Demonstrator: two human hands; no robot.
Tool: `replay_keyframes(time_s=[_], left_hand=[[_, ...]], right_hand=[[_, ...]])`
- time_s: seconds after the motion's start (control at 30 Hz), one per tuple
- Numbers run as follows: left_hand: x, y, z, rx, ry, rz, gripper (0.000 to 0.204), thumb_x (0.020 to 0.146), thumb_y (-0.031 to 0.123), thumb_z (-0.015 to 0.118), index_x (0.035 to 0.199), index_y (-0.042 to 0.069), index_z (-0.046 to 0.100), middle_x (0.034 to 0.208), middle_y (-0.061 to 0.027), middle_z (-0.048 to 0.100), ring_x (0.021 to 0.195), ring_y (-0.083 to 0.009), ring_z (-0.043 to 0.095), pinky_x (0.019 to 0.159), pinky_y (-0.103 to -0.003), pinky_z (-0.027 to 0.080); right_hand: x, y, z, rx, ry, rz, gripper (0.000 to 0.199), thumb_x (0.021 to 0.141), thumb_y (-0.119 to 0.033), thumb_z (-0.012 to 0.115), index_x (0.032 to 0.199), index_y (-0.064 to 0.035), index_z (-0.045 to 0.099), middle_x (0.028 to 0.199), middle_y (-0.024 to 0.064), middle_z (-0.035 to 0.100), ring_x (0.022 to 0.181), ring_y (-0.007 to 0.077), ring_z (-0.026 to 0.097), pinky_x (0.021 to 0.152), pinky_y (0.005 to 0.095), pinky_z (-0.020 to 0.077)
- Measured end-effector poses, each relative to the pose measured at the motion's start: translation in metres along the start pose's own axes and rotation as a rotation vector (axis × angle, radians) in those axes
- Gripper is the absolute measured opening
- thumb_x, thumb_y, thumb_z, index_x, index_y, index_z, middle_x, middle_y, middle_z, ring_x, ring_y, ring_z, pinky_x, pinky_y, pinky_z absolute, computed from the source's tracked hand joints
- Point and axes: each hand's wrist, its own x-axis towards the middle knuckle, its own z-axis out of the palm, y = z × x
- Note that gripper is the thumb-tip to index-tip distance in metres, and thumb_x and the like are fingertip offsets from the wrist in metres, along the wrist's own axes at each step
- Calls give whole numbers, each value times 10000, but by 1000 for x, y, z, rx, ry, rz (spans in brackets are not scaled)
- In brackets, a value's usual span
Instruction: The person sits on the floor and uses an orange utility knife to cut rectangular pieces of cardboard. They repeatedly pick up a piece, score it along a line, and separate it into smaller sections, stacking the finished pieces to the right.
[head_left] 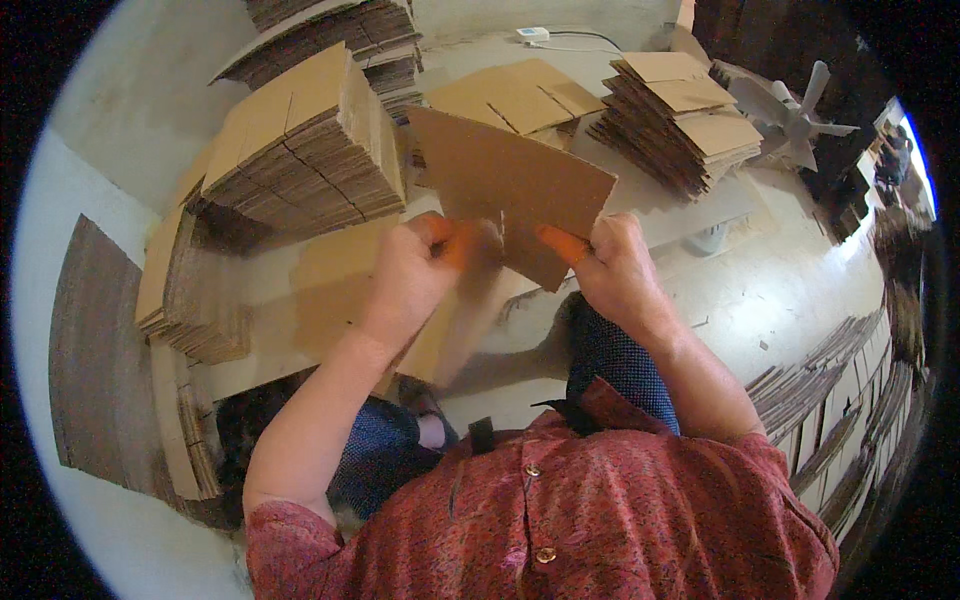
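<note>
Held up in front of me is a brown cardboard sheet [520, 180] with a short slit near its lower middle. My right hand [617, 268] is closed on its right edge, its orange-covered thumb pressed flat on the near face. My left hand [415, 265] is closed at the lower left of the sheet, its thumb also orange and smeared by motion. Below the left hand, a blurred tan cardboard piece [455, 335] hangs down; whether it joins the held sheet I cannot tell.
A tall stack of cut cardboard [300, 150] stands at the left, with more stacks behind and beside it. Flat sheets [515, 95] lie beyond my hands. A leaning stack [690, 120] and a grey fan [800, 120] stand at the far right. Cardboard bundles [830, 390] lie at the right.
</note>
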Motion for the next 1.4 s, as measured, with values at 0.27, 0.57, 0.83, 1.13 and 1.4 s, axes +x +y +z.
replay_keyframes(time_s=[0.27, 0.57, 0.83, 1.13, 1.4], left_hand=[[-10, 11, 7, 95, -31, 17, 172, 775, 118, 607, 824, -46, 624, 706, -157, 623, 594, -178, 573, 555, -295, 447], [-5, -2, -1, -166, -118, -145, 187, 814, 134, 600, 834, -49, 633, 697, -27, 609, 616, -63, 496, 542, -227, 409], [-4, -10, -5, -249, -222, -239, 278, 835, 253, 602, 897, -14, 646, 725, 11, 597, 645, -58, 504, 575, -222, 409], [-71, -15, 12, -542, -83, 72, 534, 828, 322, 599, 1262, 57, 433, 1314, -125, 405, 1157, -198, 424, 921, -286, 353], [-83, -39, 32, -9, 308, -44, 193, 822, 57, 592, 1005, -3, 591, 928, -107, 627, 823, -187, 591, 704, -300, 464]], right_hand=[[-2, -5, -2, -112, -48, 81, 314, 777, -197, 632, 609, 57, 557, 565, 259, 497, 478, 411, 492, 424, 414, 394], [-5, 28, 10, 74, -4, -23, 216, 773, -143, 639, 672, 38, 578, 601, 230, 546, 474, 345, 504, 447, 377, 416], [-20, 21, 26, -117, -137, -14, 352, 768, -196, 655, 577, 76, 537, 563, 265, 489, 479, 409, 442, 428, 399, 381], [-26, 70, 44, -142, -3, -72, 383, 766, -161, 650, 482, 29, 476, 525, 241, 467, 485, 423, 393, 412, 416, 343], [38, 71, 6, 261, 48, 30, 349, 814, -316, 611, 938, 10, 620, 858, 190, 638, 745, 236, 621, 656, 315, 477]])
